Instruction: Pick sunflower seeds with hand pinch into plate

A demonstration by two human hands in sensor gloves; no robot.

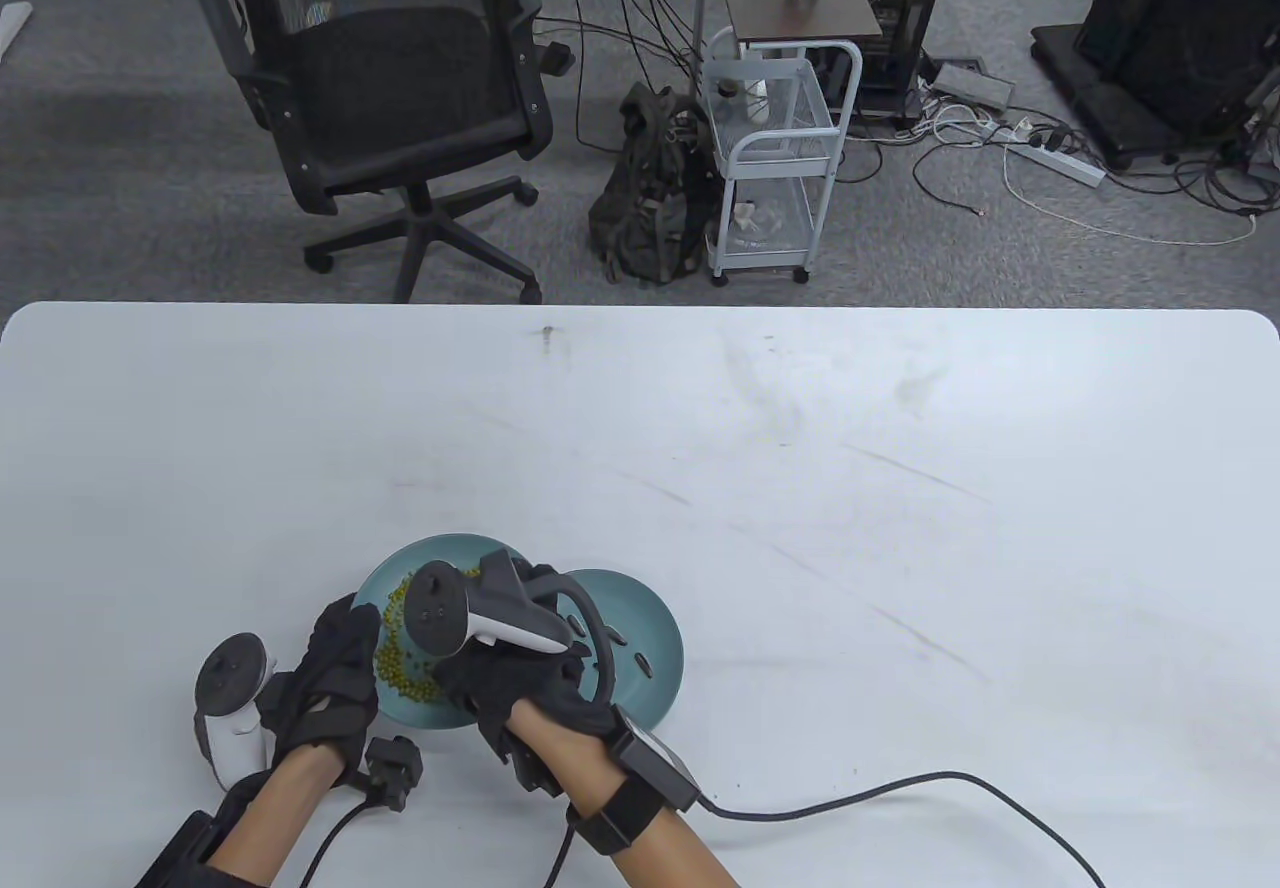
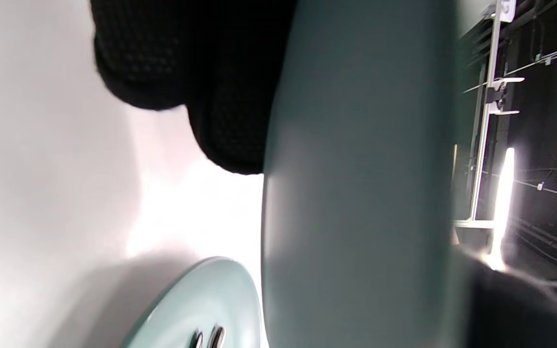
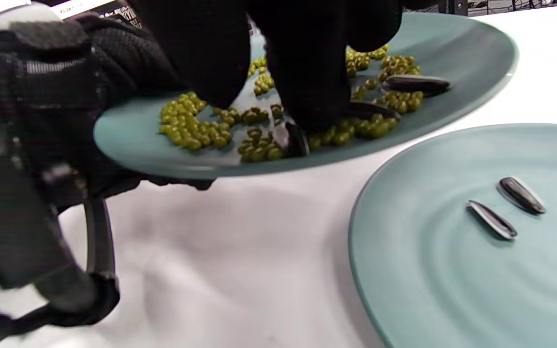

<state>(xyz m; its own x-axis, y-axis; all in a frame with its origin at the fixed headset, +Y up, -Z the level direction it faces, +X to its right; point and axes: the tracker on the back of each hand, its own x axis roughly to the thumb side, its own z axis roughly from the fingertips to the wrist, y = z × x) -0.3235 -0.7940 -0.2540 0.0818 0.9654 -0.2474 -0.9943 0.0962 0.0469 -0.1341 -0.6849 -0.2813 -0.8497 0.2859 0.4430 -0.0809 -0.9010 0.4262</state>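
The left hand [image 1: 335, 673] grips the near-left rim of the left plate [image 3: 138, 150], tilting it up off the table [image 1: 900, 528]. The right hand [image 1: 520, 678] reaches into its green beans [image 3: 186, 128], fingertips [image 3: 312, 106] down on a sunflower seed [image 3: 298, 140]; whether they pinch it is unclear. More seeds lie on the right plate [image 3: 428, 270].

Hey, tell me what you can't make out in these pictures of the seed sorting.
- Whether the right hand grips a sunflower seed: its fingertips cover the spot in the right wrist view.
- Bean plate contents: table view, mostly hidden by the right hand and tracker.
- Seed count on the second plate: cut off by the right wrist view's edge.
- Left wrist view: plate underside blurred, blocking everything beyond.
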